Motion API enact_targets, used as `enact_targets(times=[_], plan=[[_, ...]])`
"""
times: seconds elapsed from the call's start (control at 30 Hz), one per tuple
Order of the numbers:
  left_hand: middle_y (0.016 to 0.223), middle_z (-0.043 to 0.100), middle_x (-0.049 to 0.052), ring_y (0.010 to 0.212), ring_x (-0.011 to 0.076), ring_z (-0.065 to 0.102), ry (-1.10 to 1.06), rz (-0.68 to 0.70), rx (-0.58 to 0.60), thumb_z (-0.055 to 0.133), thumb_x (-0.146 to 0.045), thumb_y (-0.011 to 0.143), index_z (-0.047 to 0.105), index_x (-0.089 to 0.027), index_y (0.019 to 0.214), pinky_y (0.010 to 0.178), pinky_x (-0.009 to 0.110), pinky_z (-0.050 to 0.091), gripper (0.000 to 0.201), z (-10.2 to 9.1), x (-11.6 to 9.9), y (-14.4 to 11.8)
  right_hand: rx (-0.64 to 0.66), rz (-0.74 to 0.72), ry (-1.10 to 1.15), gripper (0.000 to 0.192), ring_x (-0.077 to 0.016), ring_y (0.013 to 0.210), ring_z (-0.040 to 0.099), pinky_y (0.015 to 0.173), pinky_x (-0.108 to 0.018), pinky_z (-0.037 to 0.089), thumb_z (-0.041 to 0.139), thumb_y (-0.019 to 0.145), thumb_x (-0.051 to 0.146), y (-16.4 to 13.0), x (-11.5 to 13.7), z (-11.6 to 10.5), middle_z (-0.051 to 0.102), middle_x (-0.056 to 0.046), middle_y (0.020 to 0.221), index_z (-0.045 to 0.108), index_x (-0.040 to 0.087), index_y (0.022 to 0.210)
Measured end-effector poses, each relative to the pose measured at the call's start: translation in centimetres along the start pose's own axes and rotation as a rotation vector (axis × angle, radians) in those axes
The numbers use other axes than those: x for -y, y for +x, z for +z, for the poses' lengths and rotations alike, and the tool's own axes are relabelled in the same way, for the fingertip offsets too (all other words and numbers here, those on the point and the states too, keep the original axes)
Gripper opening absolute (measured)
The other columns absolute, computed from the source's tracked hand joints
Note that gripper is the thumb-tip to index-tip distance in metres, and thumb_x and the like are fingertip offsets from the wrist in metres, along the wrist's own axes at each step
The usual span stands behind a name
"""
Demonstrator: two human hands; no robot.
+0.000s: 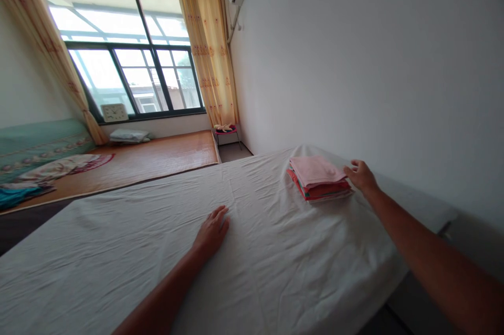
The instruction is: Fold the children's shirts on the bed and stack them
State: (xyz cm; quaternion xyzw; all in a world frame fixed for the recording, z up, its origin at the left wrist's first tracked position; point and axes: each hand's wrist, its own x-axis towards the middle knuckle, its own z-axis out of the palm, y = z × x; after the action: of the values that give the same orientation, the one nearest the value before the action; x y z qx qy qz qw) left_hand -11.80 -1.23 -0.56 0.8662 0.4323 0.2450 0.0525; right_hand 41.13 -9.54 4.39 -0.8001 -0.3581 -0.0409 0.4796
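Clearly the right hand [361, 175] is the nearer one in the head view — it reaches out along the wall side of the bed and rests with its fingers [352, 169] loosely spread, unclenched, against the right edge of the stack of folded cloths [318, 178], touching it without gripping anything. That stack lies on the white sheet [255, 251] near the bed's far right corner, close to the white wall [374, 62]; a pale pink piece sits on top with red and coral layers under it, and its long axis runs roughly from the near left toward the far right, so the stack lies just to the left of the right hand's fingertips. The left hand [212, 230] is well apart from the stack, laid flat and palm down on the sheet toward the middle of the bed, fingers relaxed and holding nothing. Nothing stands between either hand and the stack — only wrinkled sheet. Beyond the bed there is a second platform with a woven mat [157, 159], a patterned blanket [51, 169] bunched at its left, a pillow [129, 136] and a small clock [114, 112] under the large window [126, 62], a yellow curtain [208, 46] beside it, and a little stool [226, 131] in the corner.
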Motion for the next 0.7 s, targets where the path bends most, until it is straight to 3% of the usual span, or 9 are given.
enact_targets(times=[0.1,0.17,0.3,0.4,0.57,0.7], plan=[[0.134,0.051,0.011,0.123,0.0238,0.047,0.034,-0.001,0.043,0.037,-0.033,0.091,0.055,-0.016,0.124,0.105,0.042,0.038,0.041,0.0,-0.4,0.1,0.210,-0.002,-0.056,0.068,-0.0320,0.124,0.046,0.102,-0.044,0.037,0.044,0.080,0.057,1.3,0.8,1.5,0.048,-0.022,0.134,0.046,0.009,0.129],[0.135,0.050,0.011,0.124,0.0247,0.046,0.056,-0.009,0.069,0.037,-0.033,0.091,0.055,-0.016,0.124,0.106,0.044,0.037,0.041,-0.1,-0.6,0.1,0.289,-0.034,-0.042,0.068,-0.0302,0.129,0.041,0.107,-0.042,0.032,0.044,0.080,0.058,1.2,1.1,2.9,0.047,-0.018,0.138,0.047,0.012,0.130],[0.137,0.048,0.011,0.126,0.0261,0.044,0.086,0.003,0.135,0.039,-0.034,0.090,0.054,-0.017,0.124,0.106,0.046,0.035,0.041,-0.3,-1.5,0.5,0.447,-0.226,0.103,0.056,-0.0222,0.131,0.040,0.111,-0.034,0.026,0.043,0.082,0.053,0.4,0.2,4.9,0.047,-0.006,0.141,0.051,0.022,0.128],[0.139,0.046,0.010,0.126,0.0255,0.044,0.060,0.068,0.149,0.039,-0.034,0.091,0.053,-0.019,0.125,0.106,0.045,0.035,0.040,-0.2,-3.3,2.1,0.523,-0.290,0.221,0.056,-0.0222,0.129,0.042,0.110,-0.034,0.029,0.039,0.084,0.054,0.5,-1.1,5.0,0.049,-0.007,0.139,0.052,0.021,0.127],[0.136,0.048,0.010,0.126,0.0222,0.044,-0.076,0.188,0.076,0.038,-0.032,0.092,0.052,-0.020,0.125,0.108,0.044,0.034,0.037,0.8,-9.7,7.1,0.435,-0.076,-0.021,0.058,-0.0330,0.112,0.057,0.097,-0.043,0.042,0.056,0.072,0.057,2.0,-1.4,4.2,0.066,-0.017,0.112,0.063,0.014,0.110],[0.137,0.047,0.010,0.127,0.0208,0.042,-0.218,0.331,0.018,0.039,-0.030,0.093,0.050,-0.020,0.126,0.107,0.042,0.036,0.037,2.0,-16.4,10.8,0.468,-0.062,-0.069,0.052,-0.0335,0.090,0.065,0.083,-0.043,0.048,0.053,0.070,0.065,2.5,-2.1,4.2,0.071,-0.015,0.083,0.070,0.017,0.079]])
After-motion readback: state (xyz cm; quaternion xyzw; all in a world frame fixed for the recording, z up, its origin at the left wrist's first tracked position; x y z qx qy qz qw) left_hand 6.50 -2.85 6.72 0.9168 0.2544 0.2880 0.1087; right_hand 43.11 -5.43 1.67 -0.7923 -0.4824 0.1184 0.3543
